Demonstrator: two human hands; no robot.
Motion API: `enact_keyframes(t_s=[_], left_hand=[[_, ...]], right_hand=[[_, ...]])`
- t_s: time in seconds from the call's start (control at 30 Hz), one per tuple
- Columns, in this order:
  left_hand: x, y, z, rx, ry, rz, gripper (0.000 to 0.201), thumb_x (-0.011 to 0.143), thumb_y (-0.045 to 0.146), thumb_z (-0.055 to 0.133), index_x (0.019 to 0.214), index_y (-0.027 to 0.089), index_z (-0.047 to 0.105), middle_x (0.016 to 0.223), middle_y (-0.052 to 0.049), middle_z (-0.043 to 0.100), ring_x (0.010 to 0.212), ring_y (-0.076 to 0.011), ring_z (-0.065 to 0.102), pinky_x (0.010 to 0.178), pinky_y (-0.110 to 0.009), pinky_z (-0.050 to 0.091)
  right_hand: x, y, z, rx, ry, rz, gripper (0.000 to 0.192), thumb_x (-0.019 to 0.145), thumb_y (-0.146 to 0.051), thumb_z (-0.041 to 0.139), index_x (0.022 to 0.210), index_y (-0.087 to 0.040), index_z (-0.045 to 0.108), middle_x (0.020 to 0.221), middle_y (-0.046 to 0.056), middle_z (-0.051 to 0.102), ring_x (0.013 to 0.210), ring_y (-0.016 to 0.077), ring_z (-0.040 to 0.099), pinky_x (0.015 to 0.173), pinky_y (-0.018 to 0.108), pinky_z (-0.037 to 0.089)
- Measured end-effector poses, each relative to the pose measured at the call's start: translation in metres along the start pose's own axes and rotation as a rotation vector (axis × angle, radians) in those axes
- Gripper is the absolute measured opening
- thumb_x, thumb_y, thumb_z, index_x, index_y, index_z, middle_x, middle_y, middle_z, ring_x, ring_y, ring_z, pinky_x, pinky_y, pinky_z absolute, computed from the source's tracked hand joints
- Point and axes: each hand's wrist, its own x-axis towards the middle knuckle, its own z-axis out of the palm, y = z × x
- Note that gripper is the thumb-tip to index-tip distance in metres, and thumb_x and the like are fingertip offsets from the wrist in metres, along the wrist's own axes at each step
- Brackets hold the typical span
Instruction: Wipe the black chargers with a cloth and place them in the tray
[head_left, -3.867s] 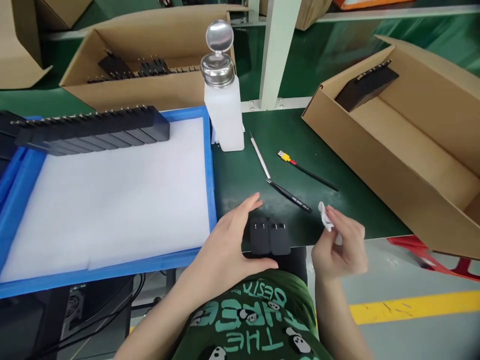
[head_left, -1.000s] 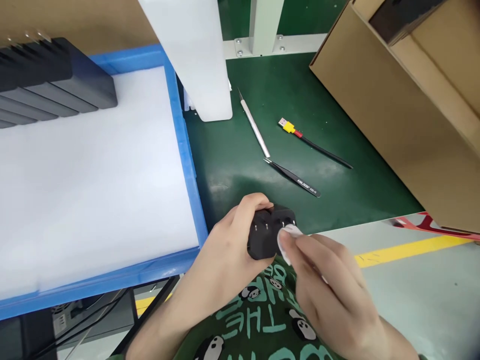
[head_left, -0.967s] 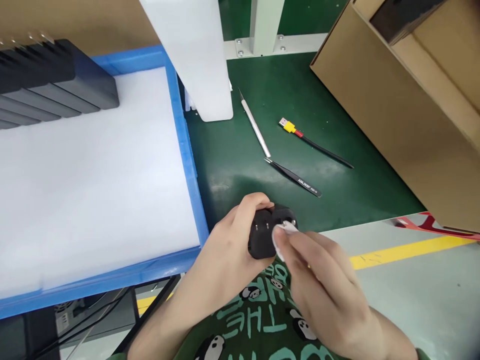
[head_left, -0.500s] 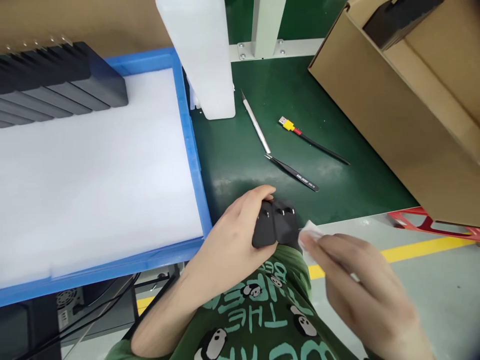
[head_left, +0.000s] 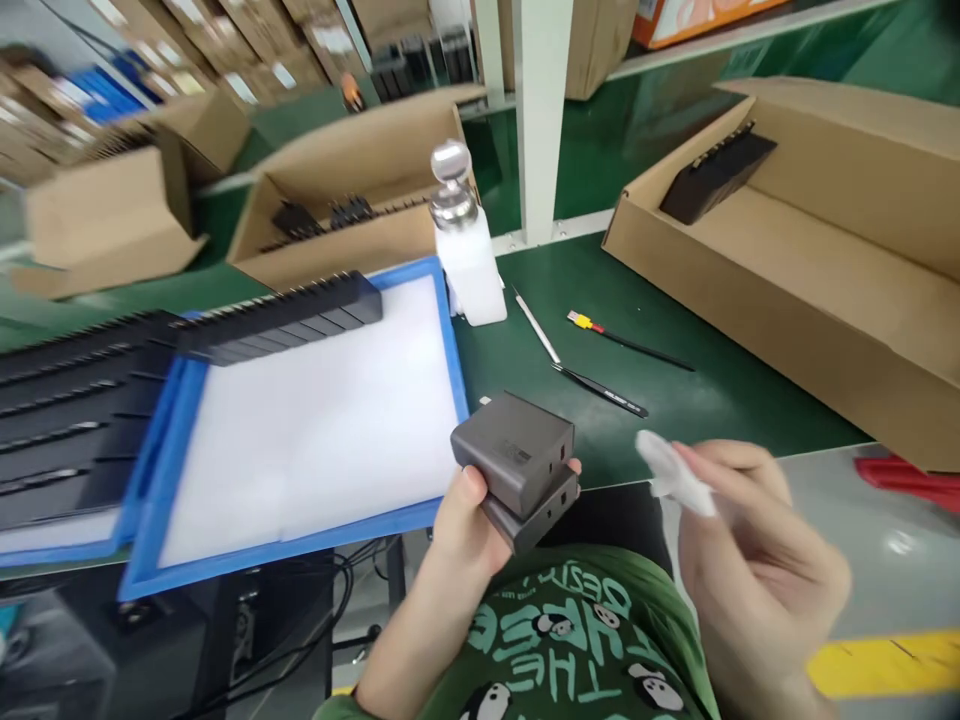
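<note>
Head view: two stacked boxy dark-grey plastic adapters are clasped in the left hand, and right of that grip a crumpled white cloth is pinched by the right hand, wiping seemingly being underway, with steadiness called for next.

Two dark adapters: smooth, matt plastic. White wipe: soft, creased; cloth or paper, indistinguishable. Green surface: smooth, faintly glossy. Left: tray of smooth blue plastic. Far: bottle of cloudy white plastic, its cap shiny metal. Right: box of matt brown cardboard.
</note>
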Motion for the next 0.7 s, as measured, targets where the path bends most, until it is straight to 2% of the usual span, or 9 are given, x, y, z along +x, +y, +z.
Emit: enact_keyframes(t_s=[0.07, 0.2, 0.23, 0.33, 0.37, 0.4, 0.5, 0.6, 0.7], left_hand=[[-0.004, 0.001, 0.002, -0.103, 0.034, -0.048, 0.063, 0.065, 0.073, 0.080, 0.105, 0.024, 0.074, 0.104, -0.008, 0.075, 0.087, -0.0280, 0.074, 0.077, -0.042, 0.062], [-0.009, 0.000, 0.007, -0.203, 0.121, -0.047, 0.068, 0.058, 0.068, 0.087, 0.106, 0.021, 0.075, 0.100, -0.007, 0.075, 0.082, -0.0243, 0.072, 0.069, -0.034, 0.061], [-0.010, 0.000, 0.008, -0.223, 0.135, -0.038, 0.065, 0.058, 0.065, 0.088, 0.103, 0.020, 0.075, 0.099, -0.007, 0.076, 0.082, -0.0238, 0.072, 0.070, -0.033, 0.061], [-0.013, -0.001, 0.004, -0.269, 0.162, -0.013, 0.052, 0.063, 0.059, 0.088, 0.094, 0.019, 0.076, 0.097, -0.006, 0.077, 0.085, -0.0220, 0.073, 0.077, -0.030, 0.061], [-0.015, 0.000, 0.002, -0.277, 0.163, -0.005, 0.051, 0.064, 0.059, 0.087, 0.093, 0.019, 0.076, 0.096, -0.006, 0.077, 0.085, -0.0218, 0.073, 0.077, -0.029, 0.061], [-0.017, 0.001, 0.000, -0.278, 0.158, 0.000, 0.051, 0.064, 0.059, 0.087, 0.095, 0.020, 0.076, 0.096, -0.006, 0.077, 0.085, -0.0218, 0.073, 0.076, -0.029, 0.061], [-0.022, 0.006, -0.006, -0.282, 0.116, 0.008, 0.060, 0.066, 0.064, 0.084, 0.108, 0.021, 0.074, 0.099, -0.006, 0.076, 0.086, -0.0225, 0.073, 0.073, -0.029, 0.062], [-0.025, 0.008, -0.011, -0.304, 0.076, 0.003, 0.064, 0.069, 0.069, 0.079, 0.113, 0.023, 0.072, 0.097, -0.004, 0.074, 0.082, -0.0191, 0.072, 0.071, -0.027, 0.060], [-0.024, 0.006, -0.014, -0.289, 0.058, 0.005, 0.057, 0.076, 0.072, 0.071, 0.108, 0.025, 0.072, 0.098, -0.004, 0.071, 0.080, -0.0167, 0.068, 0.071, -0.026, 0.058]], right_hand=[[0.007, -0.005, 0.013, 0.055, -0.074, -0.062, 0.046, 0.089, -0.004, 0.060, 0.123, -0.033, 0.072, 0.094, 0.004, 0.060, 0.079, 0.0158, 0.057, 0.058, 0.029, 0.045], [0.022, -0.021, 0.032, -0.001, 0.056, -0.208, 0.053, 0.088, 0.000, 0.060, 0.126, -0.035, 0.069, 0.095, 0.004, 0.059, 0.081, 0.0167, 0.057, 0.060, 0.030, 0.046], [0.024, -0.026, 0.037, -0.044, 0.038, -0.284, 0.055, 0.087, 0.001, 0.059, 0.129, -0.034, 0.068, 0.095, 0.004, 0.059, 0.082, 0.0169, 0.057, 0.062, 0.030, 0.048], [0.031, -0.036, 0.049, -0.132, -0.192, -0.545, 0.054, 0.088, 0.001, 0.055, 0.129, -0.032, 0.066, 0.095, 0.004, 0.062, 0.084, 0.0168, 0.060, 0.072, 0.031, 0.054], [0.034, -0.036, 0.052, -0.161, -0.242, -0.585, 0.051, 0.089, 0.001, 0.053, 0.126, -0.030, 0.068, 0.094, 0.004, 0.064, 0.085, 0.0169, 0.060, 0.074, 0.031, 0.054], [0.037, -0.034, 0.054, -0.186, -0.255, -0.586, 0.046, 0.090, 0.001, 0.051, 0.121, -0.027, 0.070, 0.094, 0.004, 0.064, 0.085, 0.0168, 0.061, 0.075, 0.030, 0.055], [0.041, -0.028, 0.053, -0.210, -0.176, -0.505, 0.041, 0.091, 0.005, 0.049, 0.114, -0.021, 0.071, 0.092, 0.006, 0.062, 0.084, 0.0154, 0.061, 0.072, 0.029, 0.053], [0.033, -0.033, 0.043, -0.156, -0.103, -0.459, 0.051, 0.088, 0.007, 0.053, 0.125, -0.025, 0.068, 0.095, 0.005, 0.060, 0.083, 0.0143, 0.060, 0.068, 0.028, 0.051], [0.018, -0.042, 0.034, -0.132, -0.136, -0.511, 0.058, 0.086, 0.007, 0.056, 0.133, -0.025, 0.065, 0.097, 0.006, 0.061, 0.085, 0.0157, 0.062, 0.067, 0.029, 0.052]])
